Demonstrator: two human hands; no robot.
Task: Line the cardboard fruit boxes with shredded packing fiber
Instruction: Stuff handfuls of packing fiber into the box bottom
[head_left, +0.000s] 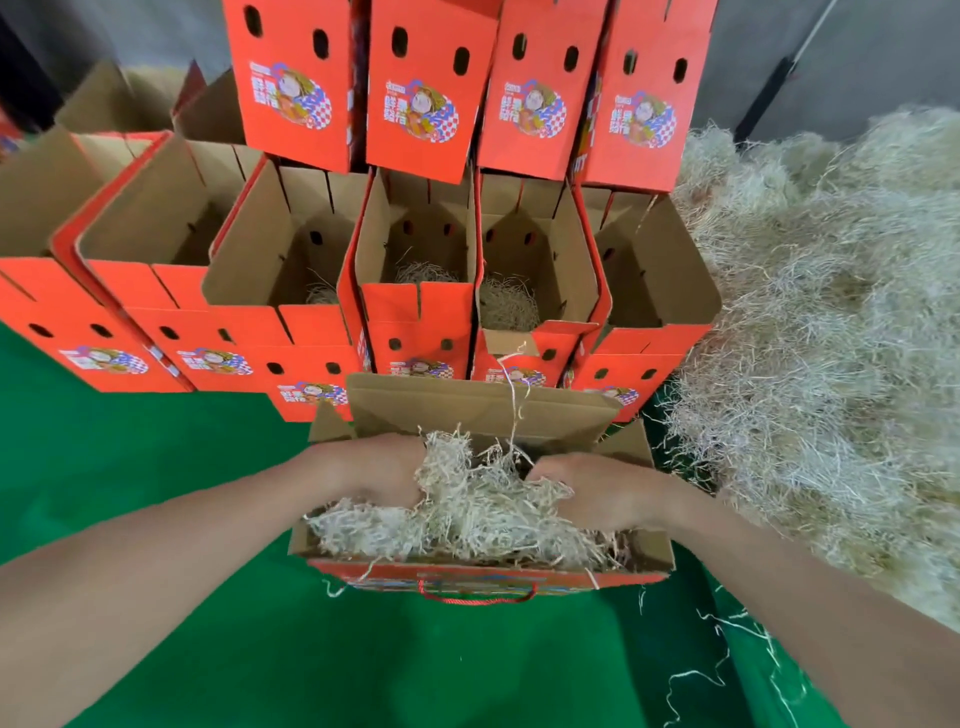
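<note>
An open red cardboard fruit box (483, 574) with a red cord handle stands on the green floor right in front of me. Pale shredded packing fiber (467, 519) fills it to the rim. My left hand (371, 467) is pushed down into the fiber on the left, its fingers buried in the shreds. On the right, my right hand (597, 488) is also sunk into the fiber with its fingertips hidden. Whether the fingers grip the fiber or press it flat is hidden from me.
A row of open red boxes (415, 306) stands behind, several with a little fiber at the bottom. More red boxes (421, 88) are stacked on top. A big heap of loose fiber (831, 332) lies to the right. Green floor covering (208, 623) spreads around me.
</note>
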